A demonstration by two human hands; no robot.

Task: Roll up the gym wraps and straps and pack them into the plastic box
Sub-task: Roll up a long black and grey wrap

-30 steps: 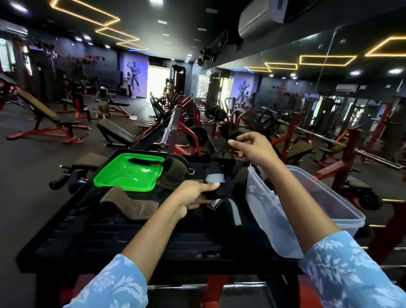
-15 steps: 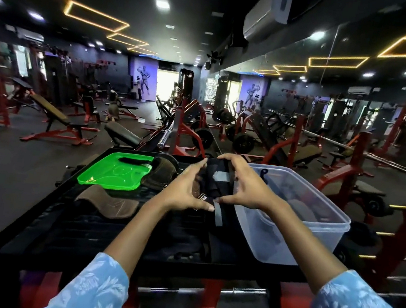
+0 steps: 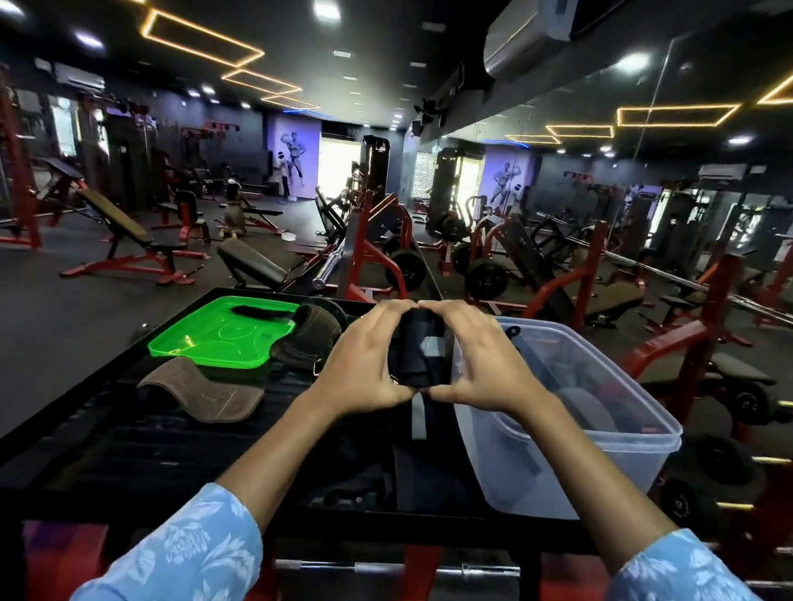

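Both hands hold a black wrap with a grey band (image 3: pixel 420 352) above the black table (image 3: pixel 160 451). My left hand (image 3: pixel 369 351) grips its left side, fingers curled over the top. From the right, my right hand (image 3: pixel 481 359) grips it, thumb underneath. The wrap's loose tail (image 3: pixel 418 421) hangs down onto the table. The clear plastic box (image 3: pixel 579 459) stands just right of the hands, with dark rolled items inside. A brown leather strap (image 3: pixel 203 392) lies to the left. A brown rolled piece (image 3: pixel 311 335) sits by the green lid.
A green plastic lid (image 3: pixel 217 334) lies at the table's far left with a dark strap (image 3: pixel 260 312) on it. More black straps lie heaped on the table (image 3: pixel 355 473) below the hands. Red gym machines and benches surround the table.
My right hand came down from above the box to meet the left hand on the wrap. Both hands now hold it close together, and the view shifted closer.
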